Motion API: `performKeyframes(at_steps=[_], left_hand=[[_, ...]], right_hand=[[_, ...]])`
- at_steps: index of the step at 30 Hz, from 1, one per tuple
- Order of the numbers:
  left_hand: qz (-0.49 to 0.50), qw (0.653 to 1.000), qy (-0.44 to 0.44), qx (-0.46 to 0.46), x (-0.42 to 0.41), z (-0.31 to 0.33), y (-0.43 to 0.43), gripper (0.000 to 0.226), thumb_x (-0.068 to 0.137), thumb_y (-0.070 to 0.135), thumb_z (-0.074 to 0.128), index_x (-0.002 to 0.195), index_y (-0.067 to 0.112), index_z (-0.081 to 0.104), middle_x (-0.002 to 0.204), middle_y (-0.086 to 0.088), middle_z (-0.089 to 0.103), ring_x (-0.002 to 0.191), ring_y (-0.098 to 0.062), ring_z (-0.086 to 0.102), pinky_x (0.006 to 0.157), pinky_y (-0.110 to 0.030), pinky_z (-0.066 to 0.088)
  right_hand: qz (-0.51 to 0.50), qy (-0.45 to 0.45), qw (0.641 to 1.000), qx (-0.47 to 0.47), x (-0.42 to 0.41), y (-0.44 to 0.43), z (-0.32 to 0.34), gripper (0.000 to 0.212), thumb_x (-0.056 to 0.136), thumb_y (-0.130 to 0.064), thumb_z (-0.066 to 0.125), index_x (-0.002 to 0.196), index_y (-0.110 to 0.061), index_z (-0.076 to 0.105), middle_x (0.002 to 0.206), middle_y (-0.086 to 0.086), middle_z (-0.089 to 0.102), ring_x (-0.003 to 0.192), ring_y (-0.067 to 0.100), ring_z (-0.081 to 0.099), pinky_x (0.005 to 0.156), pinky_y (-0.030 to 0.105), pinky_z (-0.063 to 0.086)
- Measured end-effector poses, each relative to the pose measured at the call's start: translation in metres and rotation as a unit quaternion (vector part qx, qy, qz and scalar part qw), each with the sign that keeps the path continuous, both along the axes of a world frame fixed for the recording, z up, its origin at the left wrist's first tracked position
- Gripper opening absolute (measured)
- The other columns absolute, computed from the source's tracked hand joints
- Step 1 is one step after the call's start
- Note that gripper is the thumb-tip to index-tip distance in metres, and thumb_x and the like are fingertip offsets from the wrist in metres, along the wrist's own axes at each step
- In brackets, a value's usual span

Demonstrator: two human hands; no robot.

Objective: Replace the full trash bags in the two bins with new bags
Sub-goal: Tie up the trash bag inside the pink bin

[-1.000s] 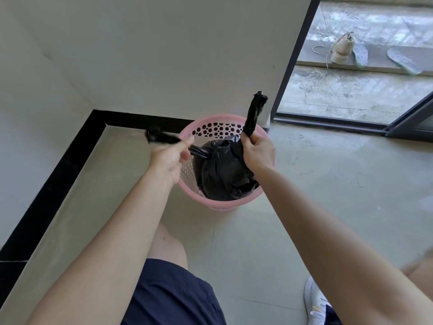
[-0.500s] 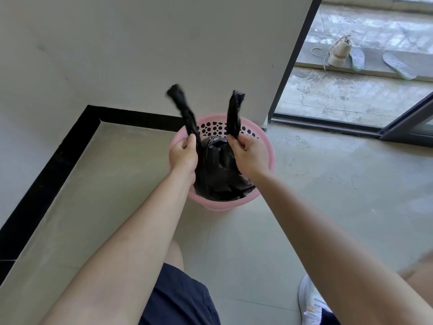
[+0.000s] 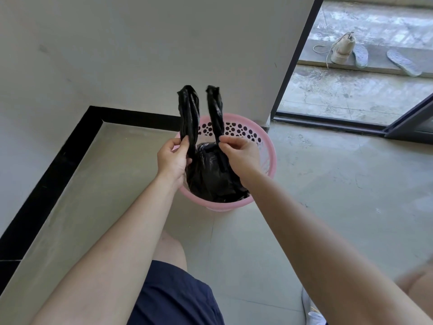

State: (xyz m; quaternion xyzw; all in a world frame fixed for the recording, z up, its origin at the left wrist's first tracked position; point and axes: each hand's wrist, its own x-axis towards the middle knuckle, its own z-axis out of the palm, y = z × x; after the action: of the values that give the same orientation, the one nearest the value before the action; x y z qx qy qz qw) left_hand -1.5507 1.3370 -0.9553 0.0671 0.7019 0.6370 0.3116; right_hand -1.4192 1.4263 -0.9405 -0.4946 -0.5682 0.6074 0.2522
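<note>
A pink perforated bin (image 3: 266,156) stands on the floor against the white wall. Inside it sits a full black trash bag (image 3: 210,174). Two twisted ends of the bag stick straight up, side by side. My left hand (image 3: 172,160) pinches the left end (image 3: 188,113) near its base. My right hand (image 3: 241,156) pinches the right end (image 3: 215,111) the same way. Both hands hover over the bin's opening.
A black skirting strip (image 3: 58,165) runs along the wall at left. To the right, a sliding door frame (image 3: 328,120) opens onto a concrete balcony with a beige shoe (image 3: 342,49) and two insoles (image 3: 400,62). My knee and dark shorts (image 3: 173,294) are below.
The left end of the bag swung from pointing sideways to upright. Both ends now stand closer together and parallel, and my hands have loosened into finger pinches.
</note>
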Motion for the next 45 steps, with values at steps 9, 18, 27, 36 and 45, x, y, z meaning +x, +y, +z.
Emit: performKeyframes(at_steps=[9, 18, 27, 36, 45], left_hand=[[0.107, 0.994, 0.026, -0.014, 0.008, -0.004, 0.012, 0.022, 0.086, 0.024, 0.074, 0.086, 0.017, 0.053, 0.090, 0.003, 0.068, 0.077, -0.009, 0.066, 0.073, -0.023, 0.054], [-0.033, 0.997, 0.064, -0.018, 0.007, -0.002, 0.011, 0.018, 0.082, 0.016, 0.078, 0.095, 0.005, 0.071, 0.091, -0.012, 0.075, 0.083, -0.020, 0.072, 0.088, -0.037, 0.058], [-0.137, 0.986, -0.043, 0.086, -0.010, 0.018, 0.001, 0.010, 0.089, -0.002, 0.062, 0.093, 0.002, 0.070, 0.076, -0.001, 0.075, 0.069, -0.009, 0.070, 0.064, -0.018, 0.052], [-0.200, 0.973, -0.063, 0.094, -0.003, 0.019, -0.001, 0.012, 0.086, 0.002, 0.067, 0.097, 0.000, 0.071, 0.091, -0.009, 0.077, 0.086, -0.018, 0.073, 0.075, -0.023, 0.055], [-0.194, 0.967, -0.124, 0.109, 0.006, 0.019, 0.000, 0.016, 0.096, 0.015, 0.059, 0.099, 0.003, 0.070, 0.096, -0.008, 0.076, 0.089, -0.017, 0.073, 0.076, -0.024, 0.056]], right_hand=[[-0.034, -0.154, 0.987, 0.013, -0.004, -0.010, -0.016, 0.031, 0.089, -0.043, 0.067, 0.113, -0.024, 0.075, 0.097, -0.009, 0.075, 0.100, 0.016, 0.067, 0.100, 0.039, 0.051], [-0.020, -0.019, 0.988, 0.150, -0.009, -0.016, -0.006, 0.014, 0.096, -0.034, 0.062, 0.102, -0.033, 0.074, 0.091, -0.016, 0.074, 0.090, 0.001, 0.067, 0.090, 0.031, 0.053], [0.172, -0.138, 0.931, 0.292, 0.005, 0.014, -0.004, 0.017, 0.097, -0.027, 0.063, 0.107, -0.021, 0.075, 0.099, -0.003, 0.071, 0.087, 0.010, 0.059, 0.072, 0.009, 0.035], [0.201, -0.102, 0.950, 0.216, 0.010, 0.015, 0.004, 0.017, 0.089, -0.028, 0.074, 0.105, -0.024, 0.079, 0.089, -0.016, 0.073, 0.072, -0.017, 0.059, 0.069, -0.001, 0.041], [0.107, -0.133, 0.984, -0.054, 0.010, 0.010, 0.028, 0.075, 0.081, -0.079, 0.052, 0.090, -0.008, 0.074, 0.086, 0.005, 0.074, 0.074, 0.018, 0.066, 0.065, 0.022, 0.044]])
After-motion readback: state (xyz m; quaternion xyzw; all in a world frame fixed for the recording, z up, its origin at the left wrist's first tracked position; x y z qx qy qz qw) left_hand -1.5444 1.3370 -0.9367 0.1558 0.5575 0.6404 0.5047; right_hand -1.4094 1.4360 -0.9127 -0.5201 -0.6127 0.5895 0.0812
